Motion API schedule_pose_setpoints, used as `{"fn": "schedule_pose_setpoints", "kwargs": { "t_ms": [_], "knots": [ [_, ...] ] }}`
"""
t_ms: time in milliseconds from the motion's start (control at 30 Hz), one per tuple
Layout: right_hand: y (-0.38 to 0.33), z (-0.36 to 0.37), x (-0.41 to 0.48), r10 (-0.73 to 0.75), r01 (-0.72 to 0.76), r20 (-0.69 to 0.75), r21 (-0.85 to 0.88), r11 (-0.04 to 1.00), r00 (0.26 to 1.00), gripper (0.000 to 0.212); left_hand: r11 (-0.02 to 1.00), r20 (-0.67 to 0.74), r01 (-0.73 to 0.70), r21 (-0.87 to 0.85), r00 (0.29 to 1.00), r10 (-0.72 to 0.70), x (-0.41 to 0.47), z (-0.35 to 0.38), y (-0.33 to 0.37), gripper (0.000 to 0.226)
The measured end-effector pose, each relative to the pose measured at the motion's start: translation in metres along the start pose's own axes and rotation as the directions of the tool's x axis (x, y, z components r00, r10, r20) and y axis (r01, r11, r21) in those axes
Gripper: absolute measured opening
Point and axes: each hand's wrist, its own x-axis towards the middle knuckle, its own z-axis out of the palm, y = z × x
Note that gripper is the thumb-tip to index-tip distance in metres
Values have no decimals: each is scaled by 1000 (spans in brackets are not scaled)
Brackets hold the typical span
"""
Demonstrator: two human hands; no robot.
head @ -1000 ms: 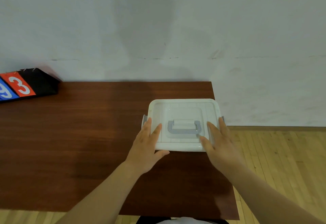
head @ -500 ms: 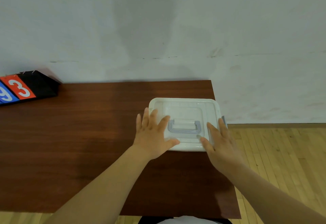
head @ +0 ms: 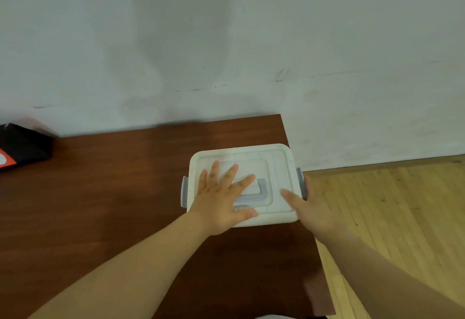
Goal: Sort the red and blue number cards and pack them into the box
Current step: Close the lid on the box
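Note:
A white plastic box [head: 276, 160] with its lid on and a flat grey handle [head: 261, 193] stands near the right edge of the brown table [head: 113, 205]. My left hand [head: 221, 198] lies flat on the lid with fingers spread, partly covering the handle. My right hand [head: 309, 205] grips the box's right side, thumb on the lid and fingers down over the grey right latch [head: 300, 175]. A black score stand [head: 25, 146] with a sliver of a red number card [head: 3, 160] sits at the far left, mostly cut off by the frame. No blue card shows.
A grey left latch [head: 185, 190] sticks out from the box. A pale wall rises behind the table. Beyond the table's right edge lies a wooden floor [head: 390, 205].
My left hand moved from the box's left edge onto the middle of the lid. My right hand slid from the lid's top to the right side latch. The view swung right.

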Motion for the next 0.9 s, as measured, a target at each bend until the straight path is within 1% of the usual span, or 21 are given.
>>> {"fn": "schedule_pose_setpoints", "kwargs": {
  "t_ms": [67,200,300,467,633,700,733,767,833,900],
  "knots": [
    [4,2,0,-45,45,-28,4,999,999,74,1000,-3,1,-6,1000,-1,0,1,0,81],
    [0,3,-7,-163,161,-41,-52,986,986,67,1000,-5,-5,7,1000,5,0,0,1,81],
    [-1,4,-9,-196,190,-42,-118,975,980,65,1000,-12,-2,17,1000,2,0,0,1,80],
    [-5,4,-9,-248,226,-36,-301,926,968,61,1000,-12,-5,19,1000,5,1,1,1,80],
    [-11,0,-10,-241,222,4,-400,889,971,61,1000,-4,-13,19,1000,13,1,1,1,79],
    [-16,-1,-10,-253,211,1,-551,807,968,62,999,-4,-29,-14,1000,28,0,-1,-2,79],
    [-18,-2,-8,-249,173,-28,-645,744,968,63,998,-11,-39,-53,999,38,1,-1,-1,78],
    [-23,0,-7,-268,143,-61,-721,678,962,65,994,-54,-39,-106,998,34,0,-1,-2,76],
    [-35,12,-5,-344,148,-71,-806,572,936,70,979,-203,12,-205,978,-54,-7,-3,-8,72],
    [-49,34,0,-434,251,29,-850,463,900,72,955,-331,145,-259,915,-229,-15,-6,-17,70]
  ]
}}
